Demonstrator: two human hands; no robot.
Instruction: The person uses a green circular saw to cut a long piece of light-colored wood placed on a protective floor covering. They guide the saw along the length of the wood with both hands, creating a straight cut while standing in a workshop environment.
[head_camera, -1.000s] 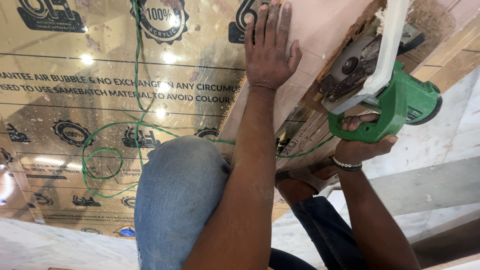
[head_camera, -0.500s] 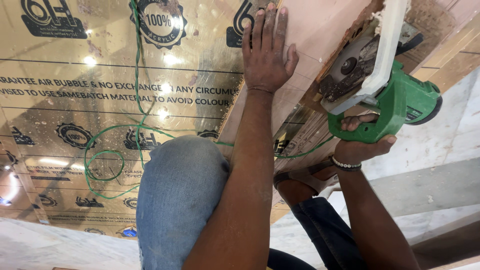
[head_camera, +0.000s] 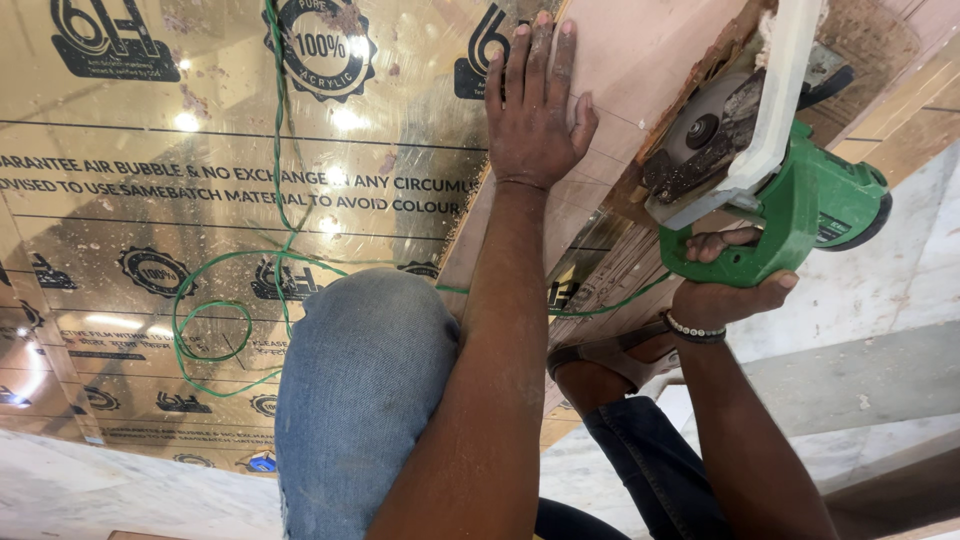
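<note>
the left hand (head_camera: 535, 110) lies flat and open, pinning the pink board (head_camera: 640, 60), while the right hand (head_camera: 725, 290), closed around the green circular saw (head_camera: 790, 190) handle, should feed it steadily along the edge.

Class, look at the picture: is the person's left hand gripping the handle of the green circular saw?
No, the left hand lies flat on the pinkish board, while the right hand holds the green circular saw.

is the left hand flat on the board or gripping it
Flat: the left hand lies palm down, fingers spread, on the pink board, not curled around an edge.
</note>
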